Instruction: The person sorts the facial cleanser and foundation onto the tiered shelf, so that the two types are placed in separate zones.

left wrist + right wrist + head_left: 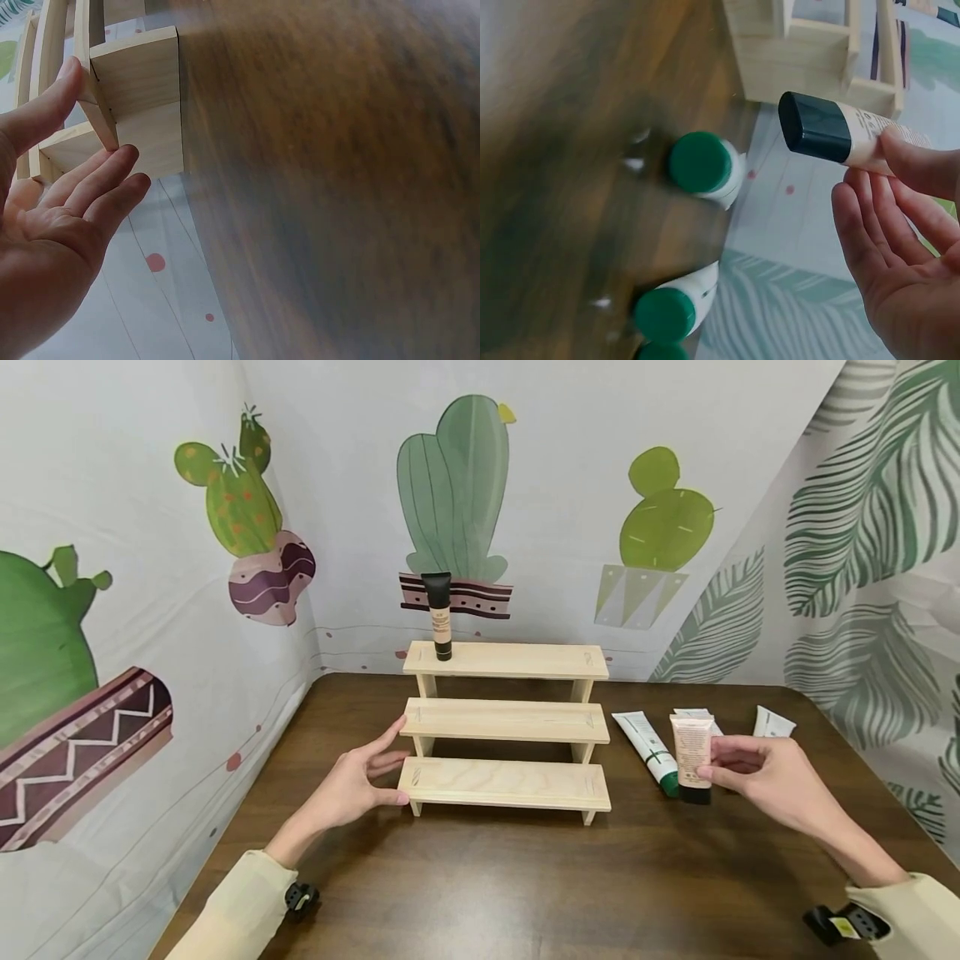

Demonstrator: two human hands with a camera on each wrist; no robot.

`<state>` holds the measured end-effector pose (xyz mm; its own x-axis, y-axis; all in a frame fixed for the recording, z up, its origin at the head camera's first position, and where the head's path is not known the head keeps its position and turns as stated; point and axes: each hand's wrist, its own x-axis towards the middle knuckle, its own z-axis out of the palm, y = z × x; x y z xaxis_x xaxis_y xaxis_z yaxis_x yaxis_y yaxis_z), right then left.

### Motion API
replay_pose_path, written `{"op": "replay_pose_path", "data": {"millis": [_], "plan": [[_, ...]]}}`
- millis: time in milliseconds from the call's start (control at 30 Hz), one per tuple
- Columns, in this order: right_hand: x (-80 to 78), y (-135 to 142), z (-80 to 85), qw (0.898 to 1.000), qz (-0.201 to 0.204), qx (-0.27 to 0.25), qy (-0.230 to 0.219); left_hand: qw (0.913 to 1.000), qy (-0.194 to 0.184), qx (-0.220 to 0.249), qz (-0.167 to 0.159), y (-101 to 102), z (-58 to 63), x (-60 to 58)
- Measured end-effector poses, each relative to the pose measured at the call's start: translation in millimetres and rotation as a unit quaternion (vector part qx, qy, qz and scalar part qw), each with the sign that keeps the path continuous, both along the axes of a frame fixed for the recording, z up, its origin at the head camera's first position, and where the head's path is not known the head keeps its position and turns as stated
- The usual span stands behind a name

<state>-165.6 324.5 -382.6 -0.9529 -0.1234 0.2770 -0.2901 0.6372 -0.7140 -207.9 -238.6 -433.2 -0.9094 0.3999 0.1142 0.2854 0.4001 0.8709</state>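
My right hand (772, 772) pinches a beige cosmetic tube with a black cap (692, 752) between thumb and fingers. It is held upright, cap down, to the right of a three-step wooden display rack (510, 781). In the right wrist view its black cap (815, 127) points away from the palm. My left hand (352, 785) touches the rack's left side, fingers extended, with the thumb at the lowest step and the index fingertip at the middle step. On the left end of the top step stands a slim beige tube with a black cap and base (440, 617).
Right of the rack lies a white tube with a green cap (647, 747). Another white tube (772, 723) lies farther right, and a third is mostly hidden behind the held tube. A cactus-print cloth (555, 527) hangs behind the brown table (480, 893).
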Motion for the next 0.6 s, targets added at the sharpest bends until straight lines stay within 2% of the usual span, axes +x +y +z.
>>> {"op": "replay_pose_path", "data": {"millis": [267, 600], "plan": [[-10.7, -22.3, 13.5, 1.000, -0.012, -0.013, 0.018, 1.0000, -0.001, 0.001, -0.003, 0.7, 0.3, -0.3], [-33.8, -57.8, 26.3, 0.996, 0.010, -0.053, 0.067, 1.0000, -0.006, 0.002, 0.001, -0.2, -0.6, -0.3]]}}
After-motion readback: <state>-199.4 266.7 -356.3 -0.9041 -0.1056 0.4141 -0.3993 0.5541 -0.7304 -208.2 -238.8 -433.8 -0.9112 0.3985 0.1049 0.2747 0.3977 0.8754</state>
